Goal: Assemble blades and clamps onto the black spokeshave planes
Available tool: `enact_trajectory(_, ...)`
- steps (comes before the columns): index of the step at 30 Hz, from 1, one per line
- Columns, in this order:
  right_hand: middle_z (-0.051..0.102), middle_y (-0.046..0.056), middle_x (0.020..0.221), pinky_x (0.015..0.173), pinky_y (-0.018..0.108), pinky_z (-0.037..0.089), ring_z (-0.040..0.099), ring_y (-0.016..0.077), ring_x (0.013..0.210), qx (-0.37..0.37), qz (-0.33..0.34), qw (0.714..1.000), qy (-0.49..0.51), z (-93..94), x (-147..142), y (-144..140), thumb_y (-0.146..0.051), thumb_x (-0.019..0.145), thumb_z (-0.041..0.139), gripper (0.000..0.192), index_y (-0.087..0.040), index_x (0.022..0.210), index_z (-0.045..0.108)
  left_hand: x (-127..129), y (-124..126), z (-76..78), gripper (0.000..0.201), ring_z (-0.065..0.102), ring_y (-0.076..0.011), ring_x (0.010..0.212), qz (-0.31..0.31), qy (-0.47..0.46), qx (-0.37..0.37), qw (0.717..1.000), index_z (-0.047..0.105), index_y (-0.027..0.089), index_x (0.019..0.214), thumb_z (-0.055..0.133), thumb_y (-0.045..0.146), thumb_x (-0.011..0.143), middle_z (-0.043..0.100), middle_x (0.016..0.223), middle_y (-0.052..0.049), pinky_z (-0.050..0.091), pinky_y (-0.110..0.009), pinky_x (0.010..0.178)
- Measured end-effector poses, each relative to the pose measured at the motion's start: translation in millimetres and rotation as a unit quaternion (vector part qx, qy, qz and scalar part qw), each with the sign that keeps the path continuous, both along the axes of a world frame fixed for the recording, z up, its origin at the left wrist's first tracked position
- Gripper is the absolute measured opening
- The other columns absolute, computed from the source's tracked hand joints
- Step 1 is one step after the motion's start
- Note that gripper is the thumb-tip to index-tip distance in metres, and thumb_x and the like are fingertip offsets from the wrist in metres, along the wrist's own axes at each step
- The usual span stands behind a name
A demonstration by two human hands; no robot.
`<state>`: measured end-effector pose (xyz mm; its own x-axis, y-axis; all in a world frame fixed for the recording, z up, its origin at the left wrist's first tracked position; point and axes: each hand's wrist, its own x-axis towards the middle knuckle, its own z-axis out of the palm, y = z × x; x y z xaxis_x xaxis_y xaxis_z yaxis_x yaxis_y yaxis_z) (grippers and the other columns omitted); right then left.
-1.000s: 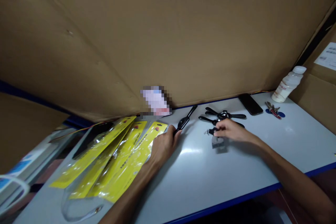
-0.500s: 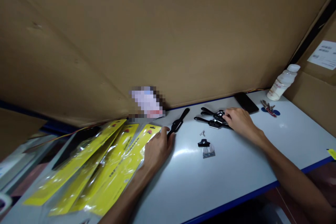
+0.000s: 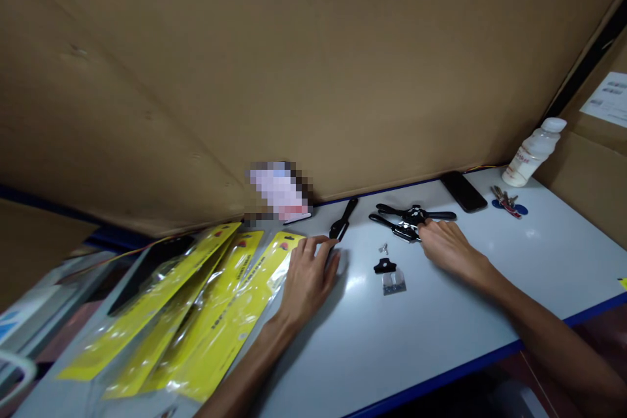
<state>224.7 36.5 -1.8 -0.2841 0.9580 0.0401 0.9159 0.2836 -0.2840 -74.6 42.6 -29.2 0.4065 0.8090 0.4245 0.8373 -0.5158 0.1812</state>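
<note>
My left hand (image 3: 309, 274) has its fingers closed around the near handle of a black spokeshave (image 3: 341, 225), which lies slanted on the table and whose near end is hidden by the fingers. To the right, my right hand (image 3: 443, 241) pinches the near end of another black spokeshave (image 3: 404, 231). Just behind that one, a third spokeshave (image 3: 414, 211) lies crossing close to it. Between the hands are small silver screws (image 3: 383, 249), a black metal cap plate (image 3: 385, 265) and a small clear bag (image 3: 394, 282).
Yellow cards in clear sleeves (image 3: 230, 313) overlap at the left. A pixelated upright item (image 3: 281, 191) leans on the cardboard wall (image 3: 313, 65). Towards the back right are a black phone (image 3: 464, 191), keys (image 3: 506, 201) and a white bottle (image 3: 531, 155). The table (image 3: 441, 333) has a blue edge.
My right hand has shifted nearer along the spokeshaves, exposing the rear one's right handle. My left hand has moved slightly right, and the spokeshave by it sits a little differently. The view shifted slightly.
</note>
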Motion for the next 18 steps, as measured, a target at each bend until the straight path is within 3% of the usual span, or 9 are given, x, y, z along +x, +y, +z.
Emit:
enact_trajectory(6, 0.051, 0.005, 0.064, 0.059, 0.033, 0.029, 0.046, 0.0163, 0.059, -0.106, 0.009, 0.994, -0.012, 6.3, -4, 5, -0.019, 0.077, 0.059, 0.007, -0.017, 0.071, 0.062, 2, -2, -0.3, 0.019, 0.055, -0.0257, 0.097, -0.050, -0.044, 0.018, 0.998, 0.062, 0.017, 0.109, 0.046, 0.022, 0.099, 0.063, 0.106, -0.012, 0.047, -0.042, 0.086)
enact_trajectory(13, 0.050, 0.001, 0.066, 0.056, 0.030, 0.026, 0.046, 0.0158, 0.063, -0.145, 0.017, 0.986, 0.079, 9.8, 1, 15, -0.025, 0.084, 0.057, 0.017, -0.020, 0.070, 0.052, 3, -6, 0.2, 0.021, 0.057, -0.0241, 0.096, -0.097, -0.062, 0.048, 0.992, 0.057, 0.017, 0.118, 0.050, 0.016, 0.098, 0.061, 0.104, -0.010, 0.047, -0.040, 0.085)
enact_trajectory(16, 0.052, -0.001, 0.064, 0.056, 0.029, 0.030, 0.048, 0.0141, 0.062, -0.161, 0.055, 0.978, 0.123, 13.6, 2, 14, -0.027, 0.088, 0.056, 0.023, -0.021, 0.068, 0.047, 4, -9, 2.7, 0.028, 0.057, -0.0246, 0.100, -0.111, -0.054, 0.052, 0.991, 0.054, 0.016, 0.125, 0.050, 0.017, 0.098, 0.061, 0.108, -0.011, 0.047, -0.040, 0.086)
enact_trajectory(18, 0.054, -0.002, 0.061, 0.056, 0.027, 0.033, 0.050, 0.0126, 0.058, -0.207, 0.099, 0.957, 0.179, 18.1, 1, 13, -0.027, 0.090, 0.053, 0.025, -0.021, 0.067, 0.045, 5, -11, 6.1, 0.035, 0.056, -0.0269, 0.106, -0.122, -0.039, 0.062, 0.990, 0.049, 0.015, 0.133, 0.050, 0.022, 0.098, 0.060, 0.116, -0.014, 0.046, -0.042, 0.089)
